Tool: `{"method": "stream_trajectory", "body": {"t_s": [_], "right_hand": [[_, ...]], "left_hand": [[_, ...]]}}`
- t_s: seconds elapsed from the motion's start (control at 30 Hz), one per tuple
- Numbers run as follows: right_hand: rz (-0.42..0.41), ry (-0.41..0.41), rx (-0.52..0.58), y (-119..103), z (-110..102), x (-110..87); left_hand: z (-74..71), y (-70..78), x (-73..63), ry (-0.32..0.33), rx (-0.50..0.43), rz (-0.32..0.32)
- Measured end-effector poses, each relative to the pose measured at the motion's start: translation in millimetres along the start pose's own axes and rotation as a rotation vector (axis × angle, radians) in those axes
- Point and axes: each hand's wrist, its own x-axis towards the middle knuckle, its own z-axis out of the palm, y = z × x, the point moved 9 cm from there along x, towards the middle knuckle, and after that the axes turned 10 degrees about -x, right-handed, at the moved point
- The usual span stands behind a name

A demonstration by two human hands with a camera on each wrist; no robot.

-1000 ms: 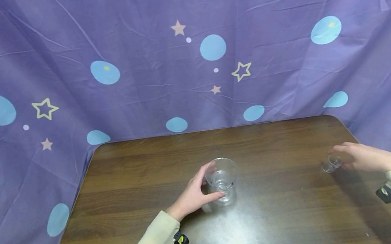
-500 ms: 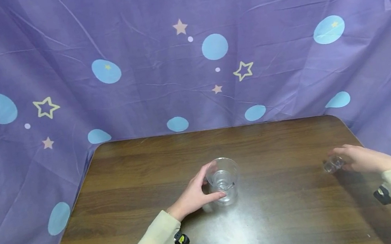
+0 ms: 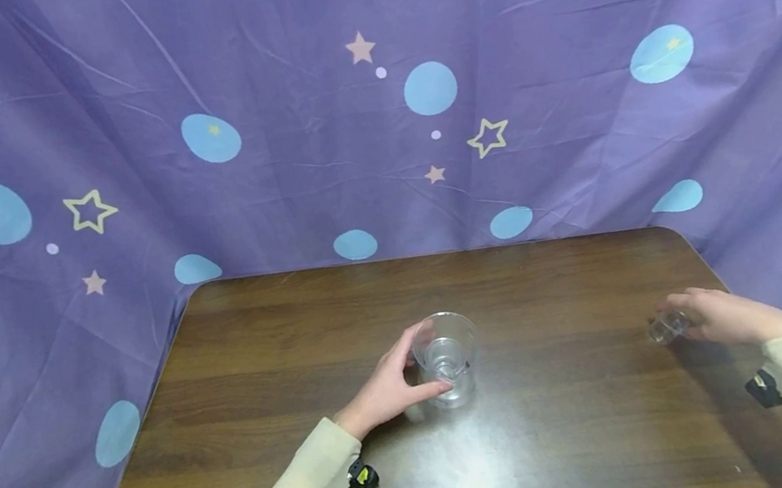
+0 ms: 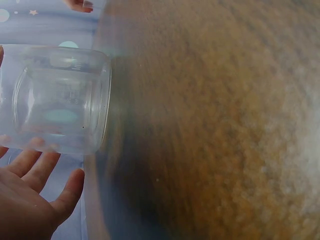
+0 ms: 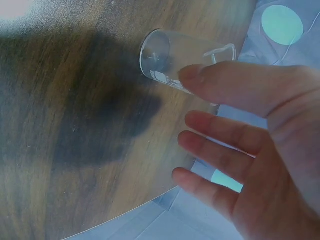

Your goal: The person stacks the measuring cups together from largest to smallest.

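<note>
The large beaker and the small beaker look like clear, smooth, shiny glass. The table shows wood grain under a glossy finish. The curtain is creased cloth with a faint sheen; the sleeves are matt cloth, the wrist cameras apparently plastic.

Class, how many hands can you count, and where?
2: the left hand, holding the large glass near the middle of the table; the right hand, holding the small glass, farther right.

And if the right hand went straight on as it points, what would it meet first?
The small glass, seemingly already pinched by the right hand; past it, depth is hard to judge.
</note>
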Motion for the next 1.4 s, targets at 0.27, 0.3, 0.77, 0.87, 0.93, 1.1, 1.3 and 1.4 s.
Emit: {"method": "stream_trajectory", "body": {"t_s": [0.27,0.3,0.77,0.87,0.93,1.1,1.3,1.4], "right_hand": [[0.037,-0.056,0.045,0,-3,2.6],[0.045,-0.074,0.055,0,-3,3.0],[0.069,-0.162,0.069,-12,-17,13.1],[0.066,-0.157,0.060,-16,-19,14.7],[0.059,-0.151,0.058,-19,-22,16.1],[0.070,-0.156,0.053,-24,-26,20.2],[0.049,-0.144,0.038,-35,-35,28.1],[0.029,-0.126,0.032,-41,-40,31.9]], "left_hand": [[0.1,0.5,0.6,-0.003,0.001,0.004],[0.1,0.7,0.5,-0.003,0.001,0.005],[-0.2,1.0,1.1,-0.005,0.005,-0.004],[-0.4,0.5,0.7,-0.005,0.005,-0.004],[-0.5,0.2,0.4,-0.004,0.002,-0.003],[-0.7,-0.2,0.2,-0.004,-0.003,-0.003],[-0.9,1.0,0.4,-0.005,-0.010,-0.007],[-0.7,1.0,0.5,-0.006,-0.008,-0.009]]}}
